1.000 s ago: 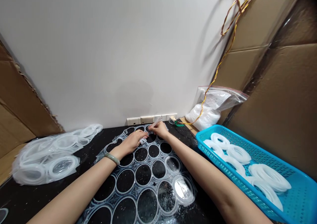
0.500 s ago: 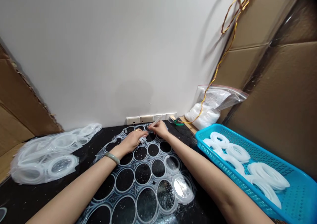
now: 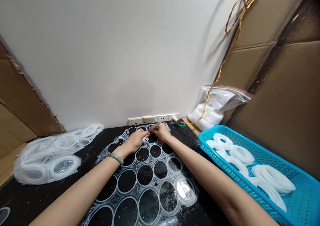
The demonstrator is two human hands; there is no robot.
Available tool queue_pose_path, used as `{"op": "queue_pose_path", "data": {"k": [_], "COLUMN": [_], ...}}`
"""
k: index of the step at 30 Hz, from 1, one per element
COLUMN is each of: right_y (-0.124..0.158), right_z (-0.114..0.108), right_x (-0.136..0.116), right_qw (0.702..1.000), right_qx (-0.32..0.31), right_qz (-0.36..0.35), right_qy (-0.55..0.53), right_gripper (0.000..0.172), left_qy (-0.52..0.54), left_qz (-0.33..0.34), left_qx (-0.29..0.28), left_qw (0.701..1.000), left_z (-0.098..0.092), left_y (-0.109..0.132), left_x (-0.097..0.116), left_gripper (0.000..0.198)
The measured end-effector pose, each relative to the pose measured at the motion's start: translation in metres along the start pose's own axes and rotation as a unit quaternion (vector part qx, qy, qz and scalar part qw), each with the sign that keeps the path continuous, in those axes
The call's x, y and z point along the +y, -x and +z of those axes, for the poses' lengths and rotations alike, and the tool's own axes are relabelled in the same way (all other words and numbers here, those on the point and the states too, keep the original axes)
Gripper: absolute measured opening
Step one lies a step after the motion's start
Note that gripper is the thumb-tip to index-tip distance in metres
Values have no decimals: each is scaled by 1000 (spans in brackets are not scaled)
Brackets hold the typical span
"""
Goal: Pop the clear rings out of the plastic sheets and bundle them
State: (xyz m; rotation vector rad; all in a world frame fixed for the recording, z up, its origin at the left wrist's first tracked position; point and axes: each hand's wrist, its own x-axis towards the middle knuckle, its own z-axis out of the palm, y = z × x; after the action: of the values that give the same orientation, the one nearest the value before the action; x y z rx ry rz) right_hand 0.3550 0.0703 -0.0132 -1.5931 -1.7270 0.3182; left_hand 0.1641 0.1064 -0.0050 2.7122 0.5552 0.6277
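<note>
A translucent, rubbery sheet [image 3: 136,190] full of round holes lies on the black tabletop. My left hand [image 3: 133,141], with a bangle at the wrist, rests over its far part. Its fingers are closed round some whitish rings [image 3: 145,140], partly hidden beneath them. Just to the right, my right hand [image 3: 162,132] pinches a raised translucent piece at the sheet's far edge. The fingertips of both hands almost meet there. Whether the raised piece is still joined to the sheet, I cannot tell.
To the right stands a blue plastic basket [image 3: 306,186] holding several bunches of white rings [image 3: 241,154]. Removed translucent webbing [image 3: 47,166] is piled at left. Behind are a socket strip [image 3: 149,120], a yellow-brown twisted wire [image 3: 220,71] and a clear bag [image 3: 208,116]. Cardboard [image 3: 287,86] flanks both sides.
The raised translucent piece in my right hand has tipped lower, uncovering more of the socket strip. My left hand stays nearly in place. The view has shifted slightly.
</note>
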Motion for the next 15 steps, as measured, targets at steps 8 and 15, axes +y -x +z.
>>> {"op": "queue_pose_path", "data": {"k": [8, 15], "right_y": [-5, -40], "right_z": [-8, -70], "right_x": [-9, 3], "right_qw": [971, 943], "right_qx": [33, 267], "right_qz": [-42, 119], "right_qy": [232, 159], "right_gripper": [25, 28], "left_qy": [18, 38], "left_qz": [-3, -16], "left_qx": [0, -1], "left_qw": [1000, 999], "left_z": [2, 1], "left_y": [4, 7], "left_x": [-5, -6], "left_gripper": [38, 44]}}
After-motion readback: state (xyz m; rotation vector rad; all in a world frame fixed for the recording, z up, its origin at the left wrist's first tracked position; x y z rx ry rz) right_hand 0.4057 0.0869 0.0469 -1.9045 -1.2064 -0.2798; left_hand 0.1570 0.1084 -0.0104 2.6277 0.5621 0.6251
